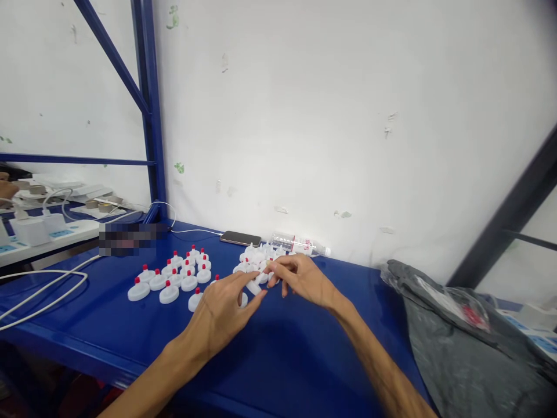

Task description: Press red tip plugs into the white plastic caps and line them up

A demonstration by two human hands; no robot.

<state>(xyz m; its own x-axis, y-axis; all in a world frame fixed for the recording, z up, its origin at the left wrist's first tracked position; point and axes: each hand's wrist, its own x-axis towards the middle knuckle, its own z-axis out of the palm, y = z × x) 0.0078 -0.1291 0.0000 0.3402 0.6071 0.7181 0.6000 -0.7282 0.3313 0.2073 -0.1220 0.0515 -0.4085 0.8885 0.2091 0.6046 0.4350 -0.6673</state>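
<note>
On the blue counter point(278, 354), the left hand point(226, 305) holds a white cap point(253, 287) between parted thumb and fingers. The right hand point(304, 278) has its fingers drawn close at the cap's upper end; their grip cannot be confirmed. Red-tipped caps point(169, 294) stand at left. Behind, a clear bottle point(300, 244) lies sideways near the wall point(326, 116); contents undetermined.
</note>
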